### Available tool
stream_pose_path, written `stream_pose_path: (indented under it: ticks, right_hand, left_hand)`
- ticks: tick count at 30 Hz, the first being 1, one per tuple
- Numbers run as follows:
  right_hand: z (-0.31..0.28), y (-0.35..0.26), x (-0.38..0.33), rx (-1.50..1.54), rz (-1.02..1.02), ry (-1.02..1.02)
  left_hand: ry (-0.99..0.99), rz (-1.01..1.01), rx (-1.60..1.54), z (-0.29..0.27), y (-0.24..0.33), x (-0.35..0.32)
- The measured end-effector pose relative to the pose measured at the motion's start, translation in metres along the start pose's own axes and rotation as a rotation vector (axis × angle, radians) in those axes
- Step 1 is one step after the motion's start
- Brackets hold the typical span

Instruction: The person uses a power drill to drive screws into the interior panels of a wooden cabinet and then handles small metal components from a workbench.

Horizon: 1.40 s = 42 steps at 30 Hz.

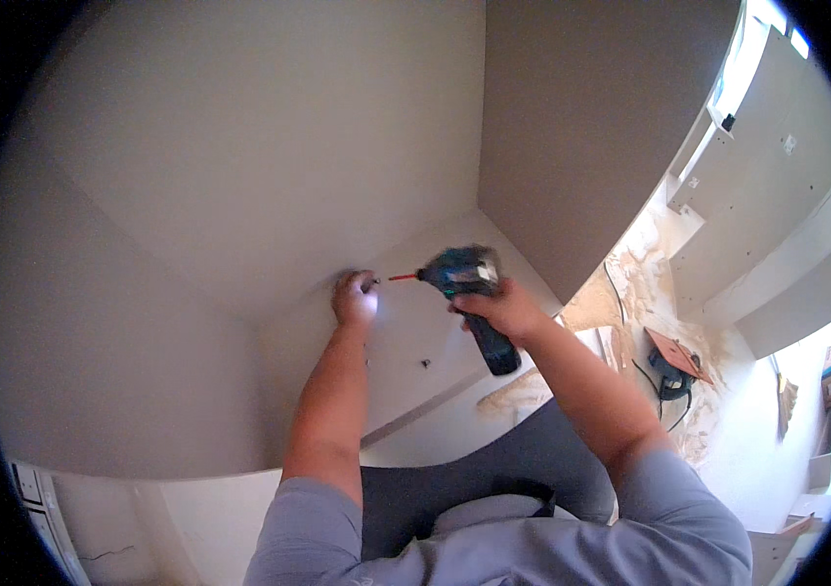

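Big inside panel [269,117] is smooth and totally matt, like coated board, and the darker side panel [601,127] has the same no-shine finish. Drill [464,270] is mostly dark plastic with a dull look, and the thin bit [403,277] is smooth and red. Loose screw [426,363] is probably dark metal, just too tiny to swear to. Shirt [552,552] is soft matt cloth, trousers [493,459] are dull fabric too. Floor [645,259] looks rough and powdery with sawdust.
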State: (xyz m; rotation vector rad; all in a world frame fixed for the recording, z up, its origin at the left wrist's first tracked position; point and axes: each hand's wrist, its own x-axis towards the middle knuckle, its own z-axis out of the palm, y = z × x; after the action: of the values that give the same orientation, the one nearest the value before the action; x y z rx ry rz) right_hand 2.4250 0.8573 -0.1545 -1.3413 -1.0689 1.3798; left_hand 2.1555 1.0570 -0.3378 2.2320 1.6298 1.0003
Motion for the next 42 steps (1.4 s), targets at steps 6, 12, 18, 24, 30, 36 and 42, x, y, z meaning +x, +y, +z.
stream_pose_path:
  ticks: [6, 12, 18, 24, 30, 36, 42]
  right_hand:
    - [-0.028, 0.082, -0.112, 0.504, 0.23, 0.252]
    - [-0.03, 0.135, -0.171, 0.672, 0.277, 0.254]
    - [-0.021, 0.141, -0.159, 0.685, 0.272, 0.194]
    - [-0.014, 0.14, -0.149, 0.627, 0.266, 0.088]
    - [-0.007, 0.136, -0.143, 0.539, 0.196, -0.01]
    - [-0.008, 0.137, -0.147, 0.547, 0.194, 0.02]
    - [-0.005, 0.129, -0.146, 0.58, 0.207, 0.057]
  left_hand:
    - [-0.179, -0.606, -0.972, -0.025, -0.025, 0.025]
    - [-0.196, -0.544, -0.61, -0.08, -0.059, -0.032]
    - [-0.073, -0.276, -0.092, -0.138, -0.009, -0.143]
    - [-0.078, -0.065, 0.207, -0.149, 0.014, -0.155]
    - [-0.076, -0.119, 0.142, -0.136, 0.021, -0.15]
    - [-0.035, 0.027, -0.054, -0.124, 0.082, -0.199]
    - [-0.222, 0.312, 0.175, -0.128, 0.111, -0.229]
